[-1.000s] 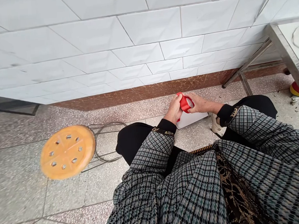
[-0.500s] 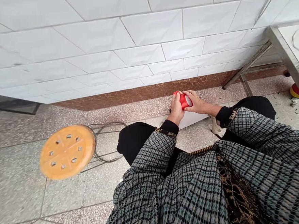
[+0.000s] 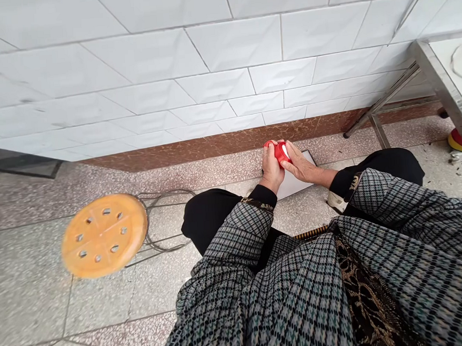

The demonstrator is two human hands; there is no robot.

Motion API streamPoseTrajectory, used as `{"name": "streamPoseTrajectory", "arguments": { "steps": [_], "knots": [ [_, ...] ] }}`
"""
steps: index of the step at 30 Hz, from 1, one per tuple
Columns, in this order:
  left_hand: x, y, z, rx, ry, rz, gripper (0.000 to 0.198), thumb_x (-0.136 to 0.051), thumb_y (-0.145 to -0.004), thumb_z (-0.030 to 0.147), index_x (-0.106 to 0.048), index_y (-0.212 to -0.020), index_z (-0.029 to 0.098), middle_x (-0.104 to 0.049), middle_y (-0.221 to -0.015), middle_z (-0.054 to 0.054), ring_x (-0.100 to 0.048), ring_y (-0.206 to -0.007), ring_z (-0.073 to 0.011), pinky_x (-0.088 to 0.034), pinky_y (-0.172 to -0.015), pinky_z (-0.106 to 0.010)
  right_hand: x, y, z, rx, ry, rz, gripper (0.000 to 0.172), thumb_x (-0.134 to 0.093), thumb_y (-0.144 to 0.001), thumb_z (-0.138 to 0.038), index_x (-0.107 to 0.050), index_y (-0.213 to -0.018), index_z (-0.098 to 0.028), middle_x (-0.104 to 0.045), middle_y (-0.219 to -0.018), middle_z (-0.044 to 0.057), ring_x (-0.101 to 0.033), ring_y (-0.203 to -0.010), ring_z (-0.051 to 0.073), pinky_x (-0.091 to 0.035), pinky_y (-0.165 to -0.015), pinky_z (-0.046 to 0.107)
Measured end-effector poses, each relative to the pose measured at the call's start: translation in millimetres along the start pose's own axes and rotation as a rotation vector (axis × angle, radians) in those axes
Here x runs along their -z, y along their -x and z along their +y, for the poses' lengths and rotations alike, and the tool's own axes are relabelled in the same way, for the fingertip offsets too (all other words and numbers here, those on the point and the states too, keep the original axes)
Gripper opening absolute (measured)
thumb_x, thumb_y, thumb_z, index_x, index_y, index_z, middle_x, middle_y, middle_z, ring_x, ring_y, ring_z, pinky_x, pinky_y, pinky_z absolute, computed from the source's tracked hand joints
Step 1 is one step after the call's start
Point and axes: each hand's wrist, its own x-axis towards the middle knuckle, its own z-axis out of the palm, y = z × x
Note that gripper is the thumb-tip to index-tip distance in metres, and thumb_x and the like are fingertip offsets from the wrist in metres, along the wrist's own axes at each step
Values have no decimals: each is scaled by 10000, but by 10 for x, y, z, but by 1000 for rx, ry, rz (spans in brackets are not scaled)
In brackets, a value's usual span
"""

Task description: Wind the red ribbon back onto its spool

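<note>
Both of my hands meet out in front of my knees, low over the floor. A red roll of tape (image 3: pixel 280 151) sits between them. My left hand (image 3: pixel 272 168) is closed against its left side, fingers wrapped up over the roll. From the right, my right hand (image 3: pixel 298 166) grips it with thumb and fingers pressed on it. Under the hands a white flat box (image 3: pixel 295 185) lies on the floor, mostly hidden by them.
An orange round stool (image 3: pixel 104 235) with a wire frame stands at my left. A white tiled wall (image 3: pixel 207 64) with a brown skirting is just beyond the hands. A metal table (image 3: pixel 442 82) and its legs are at the right, with a red and yellow object (image 3: pixel 458 139) under it.
The hands and the red roll have shifted slightly up and left, toward the wall. The right hand has turned so that more of the white box shows at its right.
</note>
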Motion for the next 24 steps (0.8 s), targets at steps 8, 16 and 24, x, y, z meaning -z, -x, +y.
{"name": "streamPoseTrajectory", "arguments": {
  "steps": [8,16,24],
  "knots": [
    [-36,70,0,46,116,-38,241,-451,-1080,255,-541,-856,236,-751,-990,-35,-730,-1063,-153,-484,-1172,-368,-95,9,48,48,11,21,1194,-239,-927,-948,-115,-1757,-98,-132,-1823,213,-17,-1705,390,-54,-1358,648],
    [-39,69,24,-33,23,-40,221,-550,-1052,342,-528,-856,242,-762,-1032,-41,-722,-1090,-178,-503,-1130,-372,24,-45,-77,34,-136,124,1053,-323,-955,-897,-347,-1662,-116,-364,-1712,249,-277,-1638,391,-198,-1351,610],
    [-15,51,22,-107,-117,-85,275,-622,-1032,443,-583,-858,235,-740,-1082,-52,-695,-1032,-179,-552,-988,-346,395,-77,-362,-275,-488,-97,723,-753,-908,-463,-482,-1543,-247,-564,-1535,177,-670,-1210,324,-687,-891,522]
  ]
}}
